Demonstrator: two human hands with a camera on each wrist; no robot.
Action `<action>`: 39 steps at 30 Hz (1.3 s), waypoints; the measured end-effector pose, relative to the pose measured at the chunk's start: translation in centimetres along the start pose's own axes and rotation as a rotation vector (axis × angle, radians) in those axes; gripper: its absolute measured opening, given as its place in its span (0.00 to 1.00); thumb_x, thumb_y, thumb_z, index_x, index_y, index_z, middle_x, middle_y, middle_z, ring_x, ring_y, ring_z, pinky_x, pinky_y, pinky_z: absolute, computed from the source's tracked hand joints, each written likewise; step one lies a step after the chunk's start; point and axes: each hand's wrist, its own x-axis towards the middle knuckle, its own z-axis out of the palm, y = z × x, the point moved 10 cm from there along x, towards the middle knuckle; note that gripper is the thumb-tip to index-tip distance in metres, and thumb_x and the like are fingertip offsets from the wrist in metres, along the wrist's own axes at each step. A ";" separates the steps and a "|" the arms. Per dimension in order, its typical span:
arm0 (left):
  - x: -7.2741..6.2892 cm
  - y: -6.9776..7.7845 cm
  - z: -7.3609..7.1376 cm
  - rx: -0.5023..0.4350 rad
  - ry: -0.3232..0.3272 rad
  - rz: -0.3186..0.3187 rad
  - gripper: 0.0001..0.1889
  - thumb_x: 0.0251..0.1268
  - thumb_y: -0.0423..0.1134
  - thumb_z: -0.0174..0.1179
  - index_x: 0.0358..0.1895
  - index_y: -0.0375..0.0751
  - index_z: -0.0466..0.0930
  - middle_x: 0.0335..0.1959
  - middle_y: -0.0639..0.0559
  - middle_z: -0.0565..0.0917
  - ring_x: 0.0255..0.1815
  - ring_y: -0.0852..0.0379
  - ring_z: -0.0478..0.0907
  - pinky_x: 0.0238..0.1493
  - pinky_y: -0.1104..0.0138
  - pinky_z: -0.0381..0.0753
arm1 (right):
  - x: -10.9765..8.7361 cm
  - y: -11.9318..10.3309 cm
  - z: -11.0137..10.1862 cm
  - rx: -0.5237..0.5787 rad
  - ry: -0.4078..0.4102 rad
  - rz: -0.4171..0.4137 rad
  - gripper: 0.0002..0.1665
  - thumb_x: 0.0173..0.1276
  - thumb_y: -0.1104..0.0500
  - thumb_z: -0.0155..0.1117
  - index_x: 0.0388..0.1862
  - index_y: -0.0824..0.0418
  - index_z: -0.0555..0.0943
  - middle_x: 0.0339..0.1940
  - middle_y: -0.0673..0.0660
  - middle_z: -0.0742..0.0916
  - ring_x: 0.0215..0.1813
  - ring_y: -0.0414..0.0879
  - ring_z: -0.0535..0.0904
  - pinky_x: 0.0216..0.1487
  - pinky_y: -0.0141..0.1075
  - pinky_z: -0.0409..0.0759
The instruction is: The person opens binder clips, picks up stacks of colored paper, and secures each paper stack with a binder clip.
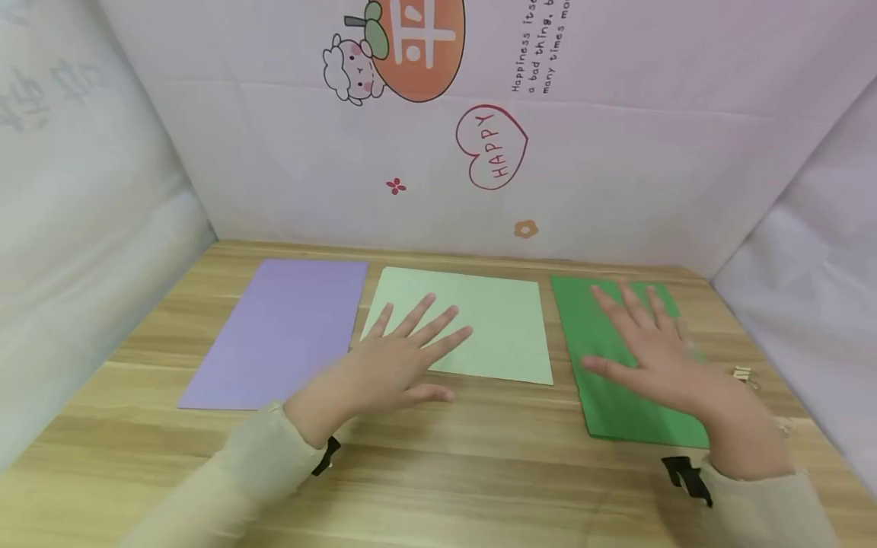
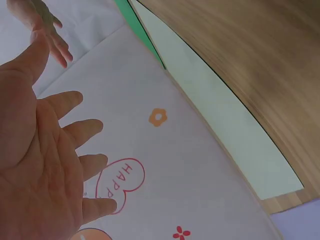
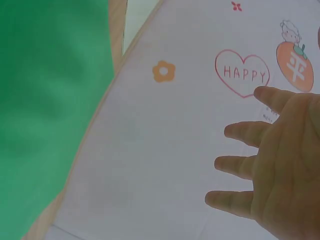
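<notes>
My left hand (image 1: 387, 369), fingers spread and straight, hovers over the near left part of a pale green sheet (image 1: 493, 327) in the head view. Nothing is in its palm in the left wrist view. Over a stack of darker green paper (image 1: 617, 407) at the right is my right hand (image 1: 658, 358), also with fingers spread and holding nothing. The right wrist view shows this green paper (image 3: 50, 100) beside the bare palm. A purple sheet (image 1: 288, 327) lies to the left of the pale green one, close to my left wrist.
The papers lie on a wooden table (image 1: 466, 472). Small metal binder clips (image 1: 743, 374) sit by its right edge. A white printed cloth (image 1: 308, 167) stands behind the table, and white cloth walls (image 1: 82, 228) close off both sides. Black straps (image 1: 687, 479) show at the wrists.
</notes>
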 end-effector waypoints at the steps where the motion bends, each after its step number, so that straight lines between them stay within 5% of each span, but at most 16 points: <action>1: 0.3 0.3 0.2 -0.005 -0.006 0.010 0.43 0.68 0.71 0.46 0.81 0.64 0.40 0.83 0.59 0.38 0.83 0.49 0.26 0.75 0.33 0.41 | -0.1 0.4 -0.1 -0.001 -0.001 0.012 0.56 0.71 0.34 0.56 0.82 0.42 0.32 0.82 0.59 0.31 0.77 0.69 0.17 0.61 0.82 0.30; 15: 3.3 2.8 0.8 0.031 0.002 0.094 0.43 0.69 0.70 0.47 0.81 0.64 0.41 0.83 0.57 0.42 0.84 0.49 0.31 0.75 0.35 0.46 | -1.3 4.4 -2.4 -0.030 0.051 0.077 0.59 0.71 0.36 0.59 0.82 0.47 0.31 0.81 0.64 0.32 0.76 0.76 0.22 0.61 0.82 0.35; 26: 5.9 4.9 1.5 0.084 -0.043 0.158 0.42 0.69 0.70 0.46 0.81 0.64 0.43 0.83 0.59 0.45 0.84 0.50 0.35 0.76 0.39 0.52 | -2.9 6.7 -4.6 -0.008 0.174 -0.049 0.53 0.75 0.49 0.56 0.82 0.61 0.35 0.80 0.74 0.46 0.80 0.70 0.30 0.76 0.56 0.15; 39: 8.3 7.5 2.6 0.044 -0.116 0.208 0.41 0.71 0.69 0.46 0.81 0.64 0.43 0.83 0.62 0.44 0.84 0.55 0.32 0.79 0.43 0.49 | -5.2 11.5 -5.7 0.081 0.123 0.124 0.49 0.80 0.49 0.49 0.79 0.71 0.35 0.77 0.82 0.44 0.75 0.81 0.34 0.68 0.76 0.33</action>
